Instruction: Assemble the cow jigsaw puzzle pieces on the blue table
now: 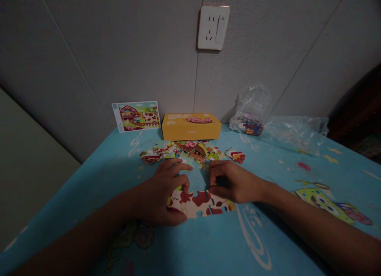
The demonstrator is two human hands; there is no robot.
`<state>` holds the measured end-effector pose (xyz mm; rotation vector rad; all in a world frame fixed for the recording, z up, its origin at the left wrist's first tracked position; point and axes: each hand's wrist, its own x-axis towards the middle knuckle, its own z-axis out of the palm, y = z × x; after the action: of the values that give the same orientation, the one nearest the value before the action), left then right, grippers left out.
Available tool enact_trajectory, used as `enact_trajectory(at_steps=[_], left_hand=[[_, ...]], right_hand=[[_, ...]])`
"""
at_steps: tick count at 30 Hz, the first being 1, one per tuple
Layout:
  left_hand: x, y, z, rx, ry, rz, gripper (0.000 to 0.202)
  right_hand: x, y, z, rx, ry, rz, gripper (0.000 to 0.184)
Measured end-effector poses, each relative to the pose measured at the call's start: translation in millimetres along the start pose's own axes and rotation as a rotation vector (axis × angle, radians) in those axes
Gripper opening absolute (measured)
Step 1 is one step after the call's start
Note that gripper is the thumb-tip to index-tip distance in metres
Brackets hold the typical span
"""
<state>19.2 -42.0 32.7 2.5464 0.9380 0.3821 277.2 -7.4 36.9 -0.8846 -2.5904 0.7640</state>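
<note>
Several joined puzzle pieces [199, 202] lie flat on the blue cloth, showing a white cow with red-brown patches. At their left end, my left hand [166, 192] has its thumb and index finger on a piece with the cow's face, one at the lower edge and one near the top. Its other fingers are spread. My right hand [230, 180] pinches the upper edge of a puzzle piece [220, 202] at the right end of the row. The fingers partly cover that piece. Beyond both hands is a pile of loose puzzle pieces [193, 148].
Against the wall stand a yellow puzzle box [192, 131] and, left of it, a farm picture card [137, 116]. At the right back are a clear bag of pieces [250, 115] and a crumpled plastic bag [297, 133]. A socket [213, 27] is on the wall.
</note>
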Motion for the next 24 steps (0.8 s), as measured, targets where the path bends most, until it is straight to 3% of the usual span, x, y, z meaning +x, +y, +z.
enact_trajectory(at_steps=[24], left_hand=[[0.4, -1.3, 0.9, -0.003, -0.001, -0.004, 0.041]], right_hand=[[-1.5, -1.6, 6.5, -0.001, 0.017, -0.046, 0.014]])
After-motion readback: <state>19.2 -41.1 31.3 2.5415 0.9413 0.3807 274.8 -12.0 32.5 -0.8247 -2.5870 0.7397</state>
